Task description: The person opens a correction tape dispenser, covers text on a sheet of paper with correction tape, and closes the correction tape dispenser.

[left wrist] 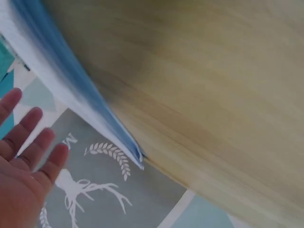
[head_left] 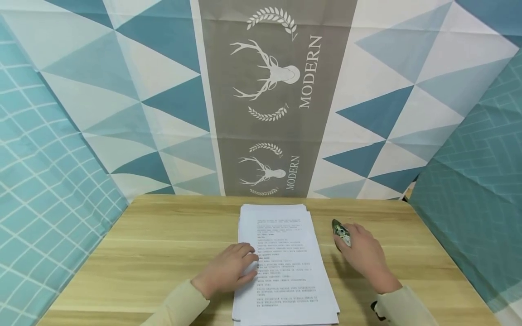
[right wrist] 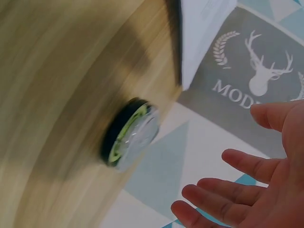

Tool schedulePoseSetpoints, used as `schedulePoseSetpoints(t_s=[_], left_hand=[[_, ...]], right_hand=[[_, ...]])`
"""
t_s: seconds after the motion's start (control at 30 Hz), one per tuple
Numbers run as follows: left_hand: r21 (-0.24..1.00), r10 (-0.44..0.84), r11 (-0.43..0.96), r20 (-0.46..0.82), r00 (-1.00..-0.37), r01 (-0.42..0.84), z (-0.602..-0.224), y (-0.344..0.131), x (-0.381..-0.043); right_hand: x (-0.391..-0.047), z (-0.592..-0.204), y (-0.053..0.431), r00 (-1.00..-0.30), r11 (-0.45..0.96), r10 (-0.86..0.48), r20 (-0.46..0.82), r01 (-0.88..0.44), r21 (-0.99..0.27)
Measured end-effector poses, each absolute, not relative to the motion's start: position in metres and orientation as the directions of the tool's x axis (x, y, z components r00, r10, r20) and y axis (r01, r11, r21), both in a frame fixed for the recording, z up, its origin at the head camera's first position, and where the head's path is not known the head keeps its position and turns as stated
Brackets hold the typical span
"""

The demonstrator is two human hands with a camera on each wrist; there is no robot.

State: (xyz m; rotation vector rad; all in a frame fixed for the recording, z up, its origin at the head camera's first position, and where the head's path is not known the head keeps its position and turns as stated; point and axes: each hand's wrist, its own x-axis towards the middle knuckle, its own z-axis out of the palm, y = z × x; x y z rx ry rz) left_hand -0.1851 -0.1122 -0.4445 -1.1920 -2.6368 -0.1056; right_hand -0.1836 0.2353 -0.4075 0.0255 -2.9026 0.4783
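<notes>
A thick stack of printed paper (head_left: 285, 267) lies on the wooden table, its edges slightly uneven. Over its left side is my left hand (head_left: 230, 268), fingertips at the printed lines; the left wrist view shows these fingers (left wrist: 28, 128) spread and fairly straight. To the right of the stack, my right hand (head_left: 363, 253) hovers close beside a small oblong object (head_left: 341, 232) with a dark base, green inner parts and a clear cover. In the right wrist view this object (right wrist: 130, 135) stands apart from the loosely extended fingers (right wrist: 232, 197).
The wooden table (head_left: 163, 240) ends at a patterned cloth backdrop (head_left: 265, 90) with deer heads and triangles. Blue-green cloths (head_left: 36, 149) hang at both sides. A dark item (head_left: 377, 310) shows at the right sleeve's cuff.
</notes>
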Motion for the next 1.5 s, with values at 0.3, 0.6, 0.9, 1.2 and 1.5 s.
schedulePoseSetpoints(t_s=[0.3, 0.6, 0.9, 1.2, 1.5], left_hand=[[-0.088, 0.847, 0.503, 0.245, -0.471, 0.860, -0.454, -0.115, -0.191], [-0.032, 0.861, 0.485, 0.195, -0.471, 0.874, -0.462, -0.115, -0.193], [-0.038, 0.863, 0.484, 0.189, -0.469, 0.874, -0.459, -0.113, -0.195], [-0.015, 0.860, 0.491, 0.167, -0.482, 0.871, -0.458, -0.111, -0.193], [-0.034, 0.863, 0.481, 0.196, -0.466, 0.876, -0.460, -0.110, -0.196]], right_hand=[[-0.191, -0.418, 0.255, -0.994, 0.940, 0.032, 0.102, -0.004, -0.341], [-0.200, -0.430, 0.267, -0.997, 0.911, 0.072, -0.042, 0.083, -0.403], [-0.209, -0.434, 0.276, -0.981, 0.906, 0.105, -0.161, 0.161, -0.391], [-0.214, -0.440, 0.279, -0.970, 0.887, 0.128, -0.206, 0.205, -0.414], [-0.220, -0.446, 0.280, -0.975, 0.838, 0.143, -0.172, 0.211, -0.504]])
